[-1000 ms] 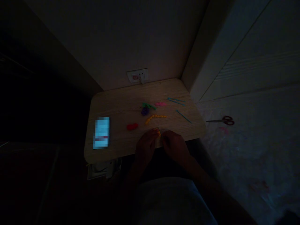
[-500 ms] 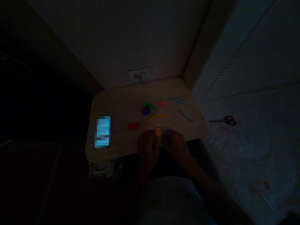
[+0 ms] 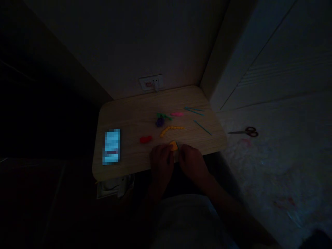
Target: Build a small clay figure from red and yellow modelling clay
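Between my hands, over the near edge of the table, is a small flat orange-yellow piece (image 3: 174,145). Its kind is hard to make out in the dim light. My left hand (image 3: 162,162) pinches it from the left. A thin dark green strip (image 3: 177,145) runs along the piece's right side, with the closed fingertips of my right hand (image 3: 192,159) at its lower end. Just beyond my hands lie a bumpy yellow-orange strand (image 3: 171,128), a short red roll (image 3: 145,139), a dark purple lump (image 3: 160,122) with green pieces (image 3: 164,116), and a pink piece (image 3: 177,114).
Several thin teal sticks (image 3: 203,127) lie on the right of the wooden table (image 3: 124,117). A lit phone (image 3: 111,147) is at its left. Scissors (image 3: 243,132) rest on the pale surface to the right. A wall socket (image 3: 151,83) holds a plug behind the table.
The orange-yellow piece has tilted slightly, and my left fingers cover more of its left side. The whole view has shifted a little; the things on the table lie as before.
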`<state>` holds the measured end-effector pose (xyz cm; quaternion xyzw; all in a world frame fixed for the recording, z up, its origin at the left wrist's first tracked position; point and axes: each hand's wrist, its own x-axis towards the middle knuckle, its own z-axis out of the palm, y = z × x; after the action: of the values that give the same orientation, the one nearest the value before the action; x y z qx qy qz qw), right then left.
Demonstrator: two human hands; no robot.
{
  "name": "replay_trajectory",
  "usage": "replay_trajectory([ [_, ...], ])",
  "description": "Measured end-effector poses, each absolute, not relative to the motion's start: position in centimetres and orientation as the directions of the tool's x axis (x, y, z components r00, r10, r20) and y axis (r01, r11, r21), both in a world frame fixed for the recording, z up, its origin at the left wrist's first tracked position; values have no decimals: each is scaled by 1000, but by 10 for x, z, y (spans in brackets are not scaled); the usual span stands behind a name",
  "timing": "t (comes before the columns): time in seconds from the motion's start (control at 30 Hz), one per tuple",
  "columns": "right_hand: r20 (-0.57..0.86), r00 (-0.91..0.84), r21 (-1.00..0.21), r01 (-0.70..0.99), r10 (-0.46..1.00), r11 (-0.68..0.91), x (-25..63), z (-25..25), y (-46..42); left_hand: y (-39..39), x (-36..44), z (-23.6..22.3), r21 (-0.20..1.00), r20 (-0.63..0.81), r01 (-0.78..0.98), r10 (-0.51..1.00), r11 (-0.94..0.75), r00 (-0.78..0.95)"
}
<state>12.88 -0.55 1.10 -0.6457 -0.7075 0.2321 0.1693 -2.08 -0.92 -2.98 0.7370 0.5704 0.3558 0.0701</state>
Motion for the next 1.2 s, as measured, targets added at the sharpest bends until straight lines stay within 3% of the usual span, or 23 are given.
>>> replay_trajectory([
  [0.43,-113,-204,-473,872,972,128,124,16,-3,-8,-23,-31,471,453,803,881,-366,136],
  [0.63,-70,-248,-525,833,966,176,126,11,-2,-5,-24,-28,474,415,805,897,-356,152],
  [0.9,3,-29,-633,774,1000,24,152,10,4,-5,-24,-22,532,415,768,900,-356,130],
  [1.2,-45,-108,-591,805,993,61,144,8,5,-2,-20,-32,506,484,784,870,-360,88],
])
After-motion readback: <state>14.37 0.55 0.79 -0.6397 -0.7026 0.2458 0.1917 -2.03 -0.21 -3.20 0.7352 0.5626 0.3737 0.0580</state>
